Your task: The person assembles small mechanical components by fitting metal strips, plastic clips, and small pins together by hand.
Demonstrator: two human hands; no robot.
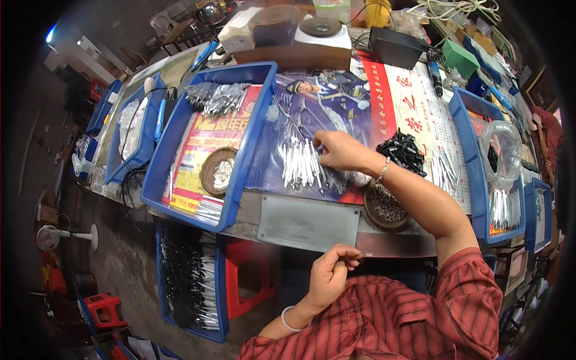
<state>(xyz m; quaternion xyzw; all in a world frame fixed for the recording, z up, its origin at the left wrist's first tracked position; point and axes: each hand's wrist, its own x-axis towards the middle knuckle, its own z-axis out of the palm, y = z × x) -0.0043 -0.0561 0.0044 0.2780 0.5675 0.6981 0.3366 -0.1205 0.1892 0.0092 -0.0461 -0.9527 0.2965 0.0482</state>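
My right hand (342, 151) reaches over the table, its fingers bent together at the right edge of a pile of thin white-and-silver sticks (300, 163). Its fingertips touch or hover at the sticks; whether one is between them I cannot make out. Nearer to me, my left hand (330, 273) hangs in front of the table edge, its fingers curled closed. What it holds, if anything, is hidden. A flat grey metal plate (309, 222) lies at the table edge just beyond it. Under my right forearm stands a round brown bowl of small metal parts (387, 204).
A pile of black pieces (403, 150) and more silver sticks (444, 171) lie right of my right hand. Left stands a blue tray (234, 198) with a brown bowl of white bits (217, 171). Another blue tray (480, 210) stands right. Below are a stick-filled crate (223, 288) and red stool (249, 279).
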